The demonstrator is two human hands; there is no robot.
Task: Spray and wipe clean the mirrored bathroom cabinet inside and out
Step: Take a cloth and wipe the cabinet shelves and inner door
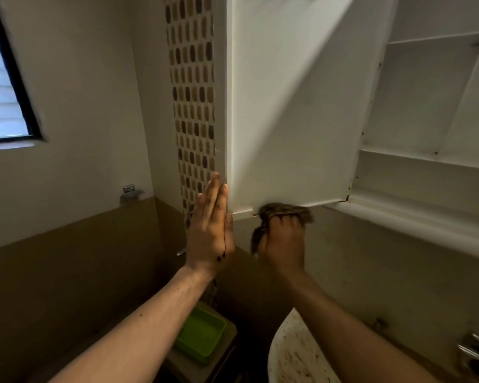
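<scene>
The white cabinet door (291,111) stands swung open toward me, its inner face lit by a slanting band of light. My left hand (209,230) lies flat, fingers straight and together, against the door's outer edge near its lower corner. My right hand (284,244) is closed around a dark patterned cloth (284,212), which presses on the door's bottom edge. To the right the cabinet interior (426,106) shows bare white shelves with dark specks along the joints. The mirrored face is hidden from me.
A brown mosaic tile strip (194,100) runs down the wall left of the door. A window (3,87) sits at far left. Below are a green tray (202,335), a stained white basin (296,360) and a chrome tap (476,352).
</scene>
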